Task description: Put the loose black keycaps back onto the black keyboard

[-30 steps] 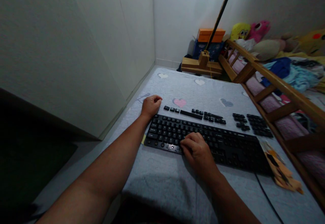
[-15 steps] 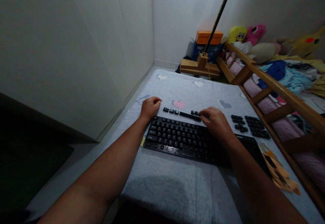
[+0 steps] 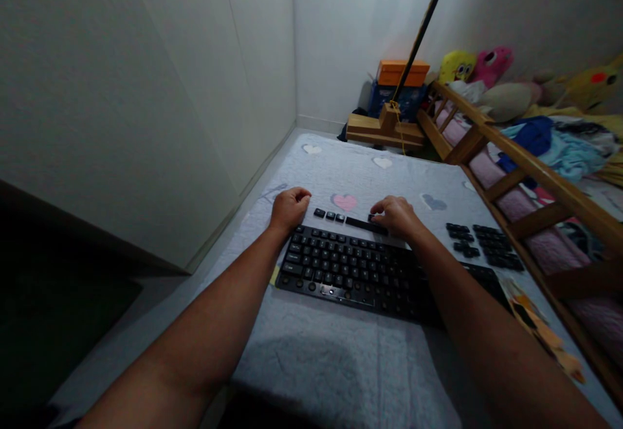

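A black keyboard (image 3: 335,260) lies on the cloth, its bottom row bare of keycaps. Beyond its far edge, a row of loose keycaps (image 3: 330,216) runs to a long black space bar (image 3: 363,224). My right hand (image 3: 396,217) is at the right end of this row, thumb and fingers closed about a small black keycap (image 3: 372,218); its palm hides the neighbouring ones. Loosely curled, my left hand (image 3: 290,207) rests by the keyboard's far left corner, left of the loose row. Whatever its fingers may hold is hidden.
Groups of black keycaps (image 3: 491,244) lie on the right of the heart-patterned cloth (image 3: 311,331). Nearer are an orange-and-black item (image 3: 540,338) and a wooden bed rail (image 3: 525,163). A wooden stand (image 3: 384,127) is behind; a pale cabinet (image 3: 160,91) rises on the left.
My right hand has moved slightly left and away from me, from beside the space bar's right end to the small keycaps beyond it. My left hand has stayed put.
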The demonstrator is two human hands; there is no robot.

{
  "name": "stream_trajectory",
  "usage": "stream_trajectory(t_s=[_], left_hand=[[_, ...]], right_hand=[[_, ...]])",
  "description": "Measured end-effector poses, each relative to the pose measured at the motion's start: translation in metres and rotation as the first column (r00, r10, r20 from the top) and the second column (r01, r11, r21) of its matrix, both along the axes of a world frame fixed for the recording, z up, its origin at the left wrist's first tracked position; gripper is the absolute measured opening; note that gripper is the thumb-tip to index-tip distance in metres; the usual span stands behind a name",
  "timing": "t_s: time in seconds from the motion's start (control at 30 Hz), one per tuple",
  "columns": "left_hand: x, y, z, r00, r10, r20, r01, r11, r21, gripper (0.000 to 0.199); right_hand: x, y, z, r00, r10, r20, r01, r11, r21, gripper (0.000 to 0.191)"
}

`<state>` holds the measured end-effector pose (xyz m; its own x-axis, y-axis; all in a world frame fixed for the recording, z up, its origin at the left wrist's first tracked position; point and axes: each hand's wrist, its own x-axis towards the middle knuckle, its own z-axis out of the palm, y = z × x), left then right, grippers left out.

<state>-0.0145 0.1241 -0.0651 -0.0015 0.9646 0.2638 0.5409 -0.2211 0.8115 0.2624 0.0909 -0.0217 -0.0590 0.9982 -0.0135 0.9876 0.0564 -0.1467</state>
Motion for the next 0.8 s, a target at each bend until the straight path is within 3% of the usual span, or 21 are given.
stream_trajectory(t_s=[0.3,0.5,0.57,0.67,0.8], left_hand=[[0.0,0.0,-0.001,1.0,-0.007,0.016,0.007,1.0,0.007,0.022],[0.0,0.001,-0.001,1.0,-0.004,0.013,0.003,1.0,0.002,0.022],[0.0,0.001,-0.002,1.0,-0.002,0.012,0.002,1.0,0.001,0.022],[0.0,0.0,-0.002,1.0,-0.002,0.011,0.002,1.0,-0.001,0.022],[0.0,-0.001,0.0,1.0,-0.004,0.009,0.004,1.0,0.002,0.022]], right_hand=[[-0.003,0.002,-0.005,0.999,0.029,0.024,-0.03,0.999,0.029,0.017],[-0.009,-0.007,0.011,1.0,0.003,-0.017,-0.001,0.991,0.134,0.016],[-0.011,-0.019,0.022,0.994,0.05,-0.099,-0.03,0.98,0.197,0.013],[-0.018,-0.054,0.035,0.952,0.222,-0.213,-0.161,0.949,0.27,0.009],[-0.03,-0.112,0.036,0.902,0.331,-0.277,-0.252,0.925,0.286,0.014]])
